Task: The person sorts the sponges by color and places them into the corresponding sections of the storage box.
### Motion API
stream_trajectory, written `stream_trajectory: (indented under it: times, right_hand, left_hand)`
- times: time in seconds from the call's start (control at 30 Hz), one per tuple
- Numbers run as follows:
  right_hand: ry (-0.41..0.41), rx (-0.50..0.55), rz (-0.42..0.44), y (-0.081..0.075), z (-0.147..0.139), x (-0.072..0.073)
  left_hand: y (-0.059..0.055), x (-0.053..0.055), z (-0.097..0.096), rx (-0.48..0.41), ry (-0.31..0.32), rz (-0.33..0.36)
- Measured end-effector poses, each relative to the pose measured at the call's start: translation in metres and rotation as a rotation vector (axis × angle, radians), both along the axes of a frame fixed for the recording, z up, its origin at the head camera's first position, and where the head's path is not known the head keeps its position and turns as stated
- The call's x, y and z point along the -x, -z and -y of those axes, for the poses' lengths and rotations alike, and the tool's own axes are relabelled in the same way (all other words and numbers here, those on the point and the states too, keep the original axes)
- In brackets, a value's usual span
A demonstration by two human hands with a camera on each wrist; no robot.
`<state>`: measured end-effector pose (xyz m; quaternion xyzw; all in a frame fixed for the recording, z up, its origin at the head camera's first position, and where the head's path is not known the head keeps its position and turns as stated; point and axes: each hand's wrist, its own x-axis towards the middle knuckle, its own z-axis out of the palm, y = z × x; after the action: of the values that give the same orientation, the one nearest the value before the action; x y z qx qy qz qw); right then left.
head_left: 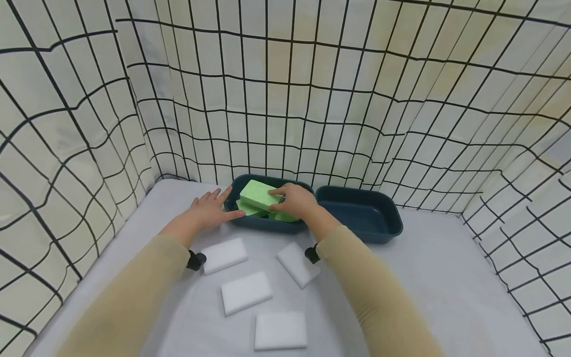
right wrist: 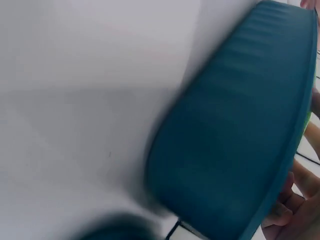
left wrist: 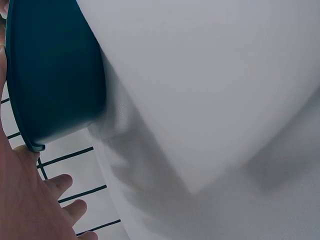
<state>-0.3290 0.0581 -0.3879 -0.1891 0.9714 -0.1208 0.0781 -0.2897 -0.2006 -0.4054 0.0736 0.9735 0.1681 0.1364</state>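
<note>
A dark teal tray (head_left: 267, 226) stands against the back grid with several light green sponges inside. My right hand (head_left: 298, 199) pinches the top green sponge (head_left: 257, 194), which lies tilted over others, including a lower green sponge (head_left: 250, 210). At the tray's left end, my left hand (head_left: 208, 209) touches the rim, its fingers spread and its thumb reaching over the edge. The left wrist view shows that hand (left wrist: 27, 200) beside the tray's outer wall (left wrist: 55, 75). In the right wrist view the tray's side (right wrist: 235, 120) mostly hides what the right fingers hold.
Another dark teal tray (head_left: 361, 213) stands right of the first. Several white sponge-like blocks lie on the white tabletop (head_left: 446, 277), among them a front block (head_left: 281, 330) and one near the right wrist (head_left: 298, 264). Black wire grid (head_left: 285, 79) encloses the back and sides.
</note>
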Motion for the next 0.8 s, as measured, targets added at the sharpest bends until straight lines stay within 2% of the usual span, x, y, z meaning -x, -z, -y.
stream_trajectory:
  times: [0.37, 0.6, 0.8]
  right_hand:
    - [0.043, -0.013, -0.005, 0.003, 0.018, 0.000]
    - [0.066, -0.040, 0.030, 0.011, 0.020, 0.002]
    - [0.065, -0.015, 0.040, 0.016, 0.020, 0.005]
  left_hand:
    - [0.000, 0.002, -0.001, -0.002, -0.001, 0.013]
    - [0.001, 0.002, -0.001, -0.001, -0.001, 0.012]
    - [0.004, 0.003, 0.002, 0.006, -0.007, 0.004]
